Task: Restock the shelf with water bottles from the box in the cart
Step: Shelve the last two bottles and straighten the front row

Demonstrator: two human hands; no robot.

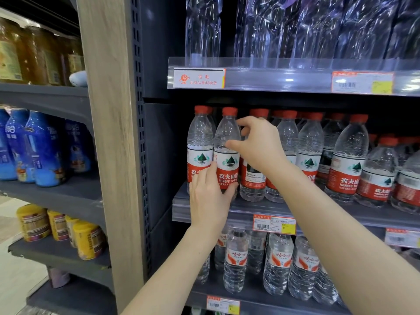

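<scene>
A clear water bottle with a red cap and a red-and-white label stands at the front of the middle shelf, second from the left. My left hand grips its lower part around the label. My right hand pinches its upper body with thumb and fingers. Several bottles of the same kind fill the row to the right, and one bottle stands to its left. The box and the cart are out of view.
Below is a shelf of smaller water bottles. Above, a shelf holds clear plastic-wrapped bottles. A wooden upright post divides off the left shelving with blue bottles, yellow cans and amber jars.
</scene>
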